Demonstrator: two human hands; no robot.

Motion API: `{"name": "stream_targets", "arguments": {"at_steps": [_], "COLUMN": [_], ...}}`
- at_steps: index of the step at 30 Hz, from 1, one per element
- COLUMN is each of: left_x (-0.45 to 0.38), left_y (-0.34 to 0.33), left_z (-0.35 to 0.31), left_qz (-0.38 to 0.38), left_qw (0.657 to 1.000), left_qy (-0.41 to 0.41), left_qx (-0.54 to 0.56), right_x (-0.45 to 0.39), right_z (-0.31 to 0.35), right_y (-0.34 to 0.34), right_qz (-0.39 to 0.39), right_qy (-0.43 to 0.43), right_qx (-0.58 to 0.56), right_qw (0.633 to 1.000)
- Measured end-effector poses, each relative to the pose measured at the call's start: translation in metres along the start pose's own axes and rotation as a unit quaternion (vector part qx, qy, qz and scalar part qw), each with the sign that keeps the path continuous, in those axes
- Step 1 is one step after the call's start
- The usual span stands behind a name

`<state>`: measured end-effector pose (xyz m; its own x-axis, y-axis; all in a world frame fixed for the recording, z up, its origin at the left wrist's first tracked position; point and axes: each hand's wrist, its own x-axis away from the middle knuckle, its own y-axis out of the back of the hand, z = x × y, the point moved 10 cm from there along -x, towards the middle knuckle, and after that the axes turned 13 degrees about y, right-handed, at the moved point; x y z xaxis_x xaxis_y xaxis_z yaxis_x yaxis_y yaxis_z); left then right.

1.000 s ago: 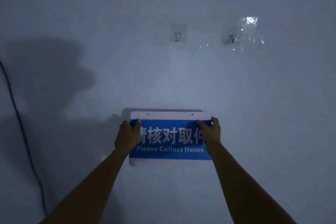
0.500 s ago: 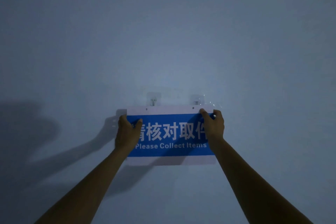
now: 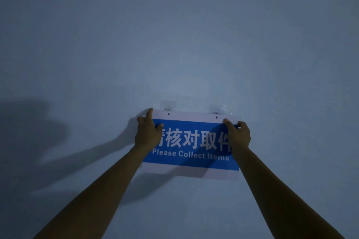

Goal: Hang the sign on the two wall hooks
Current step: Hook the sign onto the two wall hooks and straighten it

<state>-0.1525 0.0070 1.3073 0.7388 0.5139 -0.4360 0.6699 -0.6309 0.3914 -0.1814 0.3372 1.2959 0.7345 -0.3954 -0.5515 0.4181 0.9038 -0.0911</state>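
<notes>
A blue and white sign [image 3: 191,142] reading "Please Collect Items" is pressed against the wall, tilted slightly down to the right. My left hand [image 3: 148,132] grips its upper left corner, and my right hand [image 3: 237,134] grips its right edge. Two small holes show in the sign's white top strip. The left wall hook [image 3: 167,108] and the right wall hook [image 3: 215,111], both on clear adhesive pads, peek out just above the sign's top edge, each a little above a hole. The hooks are not through the holes.
A plain pale wall [image 3: 174,35] fills the view in dim light. Shadows of my arms fall on it to the lower left.
Both hands raised the sign from well below the hooks up to them. My left hand shifted up to the top left corner, and the camera view tilted upward.
</notes>
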Motion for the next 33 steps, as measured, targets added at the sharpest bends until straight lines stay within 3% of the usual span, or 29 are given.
{"name": "stream_targets", "arguments": {"at_steps": [16, 22, 27, 33], "left_x": [0.005, 0.010, 0.020, 0.027], "left_y": [0.006, 0.002, -0.006, -0.011], "left_z": [-0.001, -0.010, -0.020, -0.027], "left_qz": [-0.067, -0.061, -0.070, -0.059], "left_qw": [0.996, 0.987, 0.956, 0.951], "left_qy": [-0.051, -0.103, -0.183, -0.210], "left_qx": [-0.035, -0.109, -0.217, -0.220], "right_x": [-0.005, -0.014, -0.012, -0.009], "right_z": [-0.002, 0.011, -0.006, -0.012], "right_y": [0.000, 0.005, 0.000, 0.000], "right_qz": [0.011, 0.007, 0.042, 0.061], "right_qy": [-0.024, 0.019, -0.025, -0.048], "right_qx": [0.040, 0.090, 0.082, 0.087], "right_qw": [0.999, 0.996, 0.995, 0.993]}}
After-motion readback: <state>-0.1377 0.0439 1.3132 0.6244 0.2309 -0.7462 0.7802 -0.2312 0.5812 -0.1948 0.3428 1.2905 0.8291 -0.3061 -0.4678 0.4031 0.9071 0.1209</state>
